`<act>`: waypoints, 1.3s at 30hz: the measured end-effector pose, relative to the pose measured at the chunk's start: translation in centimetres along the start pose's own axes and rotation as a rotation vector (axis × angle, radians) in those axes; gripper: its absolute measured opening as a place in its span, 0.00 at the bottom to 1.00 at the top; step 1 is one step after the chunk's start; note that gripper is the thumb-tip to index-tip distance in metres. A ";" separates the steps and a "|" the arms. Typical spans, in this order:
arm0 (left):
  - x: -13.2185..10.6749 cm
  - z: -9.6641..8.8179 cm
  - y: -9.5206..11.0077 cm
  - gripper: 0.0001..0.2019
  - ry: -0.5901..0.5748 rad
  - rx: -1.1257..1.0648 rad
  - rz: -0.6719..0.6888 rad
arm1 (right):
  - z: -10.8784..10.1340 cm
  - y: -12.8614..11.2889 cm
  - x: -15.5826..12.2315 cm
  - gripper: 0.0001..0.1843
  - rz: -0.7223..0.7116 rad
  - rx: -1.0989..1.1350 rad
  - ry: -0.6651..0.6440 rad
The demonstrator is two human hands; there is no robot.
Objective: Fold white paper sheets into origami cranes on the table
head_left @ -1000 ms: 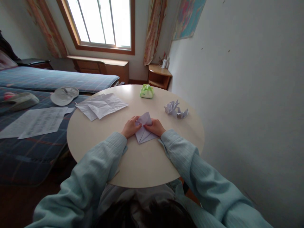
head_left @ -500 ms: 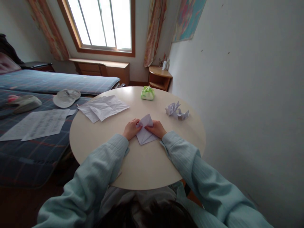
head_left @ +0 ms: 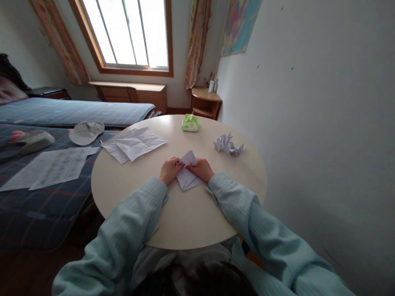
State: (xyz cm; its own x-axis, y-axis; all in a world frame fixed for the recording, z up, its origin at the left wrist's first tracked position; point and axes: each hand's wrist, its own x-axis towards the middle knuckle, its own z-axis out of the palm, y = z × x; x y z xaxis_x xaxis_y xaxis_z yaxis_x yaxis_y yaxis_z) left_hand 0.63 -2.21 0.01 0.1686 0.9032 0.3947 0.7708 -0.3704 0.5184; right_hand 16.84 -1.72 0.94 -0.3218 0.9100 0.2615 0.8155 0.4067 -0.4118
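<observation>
A folded sheet of white paper (head_left: 186, 179) is between my hands at the middle of the round table (head_left: 182, 222). Its upper part is raised to a point, and its lower corner points toward me with crease lines showing. My left hand (head_left: 170, 170) pinches the paper's left side, thumb on top. From the right, my right hand (head_left: 202, 167) grips the other side, its thumb close to the left one. The fingers beneath the paper are partly hidden.
Flat creased paper sheets (head_left: 134, 144) lie at the table's left. Folded paper figures (head_left: 228, 144) stand at the right, and a green tissue pack (head_left: 190, 123) at the far edge. A bed with a cap (head_left: 87, 132) and printed sheets (head_left: 49, 167) adjoins on the left; a wall (head_left: 324, 123) is on the right.
The camera view has shifted slightly. Both hands stay on the folded paper, with the thumbs a little closer together over it.
</observation>
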 end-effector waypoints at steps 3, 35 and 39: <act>0.1 0.2 -0.3 0.11 0.014 0.008 0.015 | 0.1 0.0 0.0 0.14 0.005 0.019 -0.011; -0.3 -0.8 0.9 0.04 -0.021 0.081 -0.212 | 0.3 0.8 0.5 0.09 -0.035 0.107 0.037; -0.3 -0.8 0.9 0.06 -0.065 0.137 -0.205 | 0.4 0.8 0.6 0.07 -0.038 0.130 0.045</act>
State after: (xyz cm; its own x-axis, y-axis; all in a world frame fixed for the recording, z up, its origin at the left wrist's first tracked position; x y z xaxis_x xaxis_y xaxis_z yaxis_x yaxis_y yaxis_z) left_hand 0.79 -2.97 0.99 0.0357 0.9701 0.2402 0.8680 -0.1492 0.4736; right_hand 17.12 -0.86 0.42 -0.3266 0.8906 0.3165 0.7328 0.4501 -0.5103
